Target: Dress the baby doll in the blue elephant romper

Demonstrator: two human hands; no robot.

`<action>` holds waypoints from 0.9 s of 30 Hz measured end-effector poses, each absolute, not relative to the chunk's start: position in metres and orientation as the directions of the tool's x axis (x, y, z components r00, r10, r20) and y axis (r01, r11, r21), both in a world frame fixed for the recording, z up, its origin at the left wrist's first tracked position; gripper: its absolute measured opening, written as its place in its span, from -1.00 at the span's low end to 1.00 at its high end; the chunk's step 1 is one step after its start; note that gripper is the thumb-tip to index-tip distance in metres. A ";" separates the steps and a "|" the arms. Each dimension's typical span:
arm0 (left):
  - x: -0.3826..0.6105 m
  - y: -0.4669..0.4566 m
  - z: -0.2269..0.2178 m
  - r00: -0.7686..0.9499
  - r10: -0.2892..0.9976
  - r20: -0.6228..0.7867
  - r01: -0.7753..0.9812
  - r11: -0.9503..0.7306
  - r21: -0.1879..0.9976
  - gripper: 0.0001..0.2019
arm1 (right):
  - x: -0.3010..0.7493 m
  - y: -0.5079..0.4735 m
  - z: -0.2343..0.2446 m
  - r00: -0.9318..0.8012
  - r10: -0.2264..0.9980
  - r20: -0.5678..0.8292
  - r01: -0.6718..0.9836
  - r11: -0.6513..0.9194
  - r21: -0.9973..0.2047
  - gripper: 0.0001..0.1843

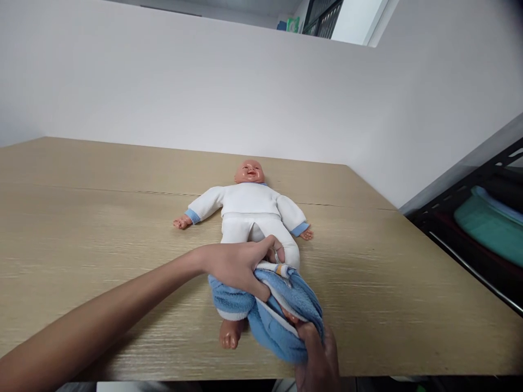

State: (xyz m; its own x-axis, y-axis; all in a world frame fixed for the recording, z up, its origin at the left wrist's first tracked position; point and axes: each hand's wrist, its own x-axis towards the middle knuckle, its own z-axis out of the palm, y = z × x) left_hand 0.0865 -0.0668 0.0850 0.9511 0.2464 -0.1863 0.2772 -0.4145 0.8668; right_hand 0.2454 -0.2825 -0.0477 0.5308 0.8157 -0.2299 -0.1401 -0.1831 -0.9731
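A baby doll [247, 202] in a white suit with blue cuffs lies on its back on the wooden table [102, 218], head away from me. Blue fleece trousers [286, 310] are bunched around its lower legs; one bare foot [230, 334] sticks out below them. My left hand [239, 267] reaches in from the left and is closed on the trousers' waistband near the doll's thighs. My right hand [316, 354] comes up from the table's near edge and grips the lower part of the blue trousers.
A white partition wall [204, 92] stands behind the table. To the right, a dark metal shelf [469, 228] holds a folded teal cloth [490, 226]. The table's near edge runs just below the doll's foot.
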 end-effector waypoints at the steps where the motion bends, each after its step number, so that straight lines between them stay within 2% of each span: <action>1: 0.086 -0.067 0.086 0.951 0.250 -0.184 0.277 -0.414 0.867 -0.35 | 0.247 -0.281 -0.048 0.524 0.824 -0.217 -0.114 -0.184 -0.976 -0.74; 9: 0.081 -0.066 0.092 0.948 0.241 -0.206 0.287 -0.381 0.879 -0.46 | 0.258 -0.268 -0.070 0.473 0.878 -0.076 -0.030 -0.070 -0.997 -0.57; 12: 0.078 -0.064 0.094 0.948 0.243 -0.203 0.285 -0.373 0.883 -0.46 | 0.264 -0.259 -0.071 0.436 0.897 -0.077 0.005 -0.088 -0.996 -0.48; 15: 0.076 -0.061 0.093 0.941 0.266 -0.210 0.297 -0.352 0.888 -0.41 | 0.269 -0.247 -0.056 0.381 0.920 -0.093 -0.003 -0.099 -0.995 -0.35; 19: 0.077 -0.061 0.093 0.933 0.329 -0.147 0.263 -0.346 0.901 -0.39 | 0.271 -0.233 -0.023 0.383 0.923 -0.023 -0.050 -0.004 -0.999 -0.30; 21: 0.077 -0.062 0.094 0.931 0.346 -0.113 0.241 -0.354 0.904 -0.40 | 0.273 -0.228 -0.008 0.388 0.920 0.046 0.009 0.046 -0.999 -0.36; 23: 0.077 -0.063 0.096 0.929 0.360 -0.088 0.233 -0.381 0.895 -0.42 | 0.278 -0.223 0.002 0.371 0.922 0.114 0.109 0.078 -0.991 -0.54; 25: 0.074 -0.062 0.097 0.928 0.367 -0.070 0.226 -0.401 0.888 -0.50 | 0.286 -0.217 0.010 0.339 0.926 0.166 0.199 0.101 -0.975 -0.71; 27: 0.071 -0.061 0.097 0.929 0.366 -0.049 0.205 -0.400 0.893 -0.62 | 0.299 -0.211 0.017 0.247 0.955 0.164 0.267 0.096 -0.959 -0.77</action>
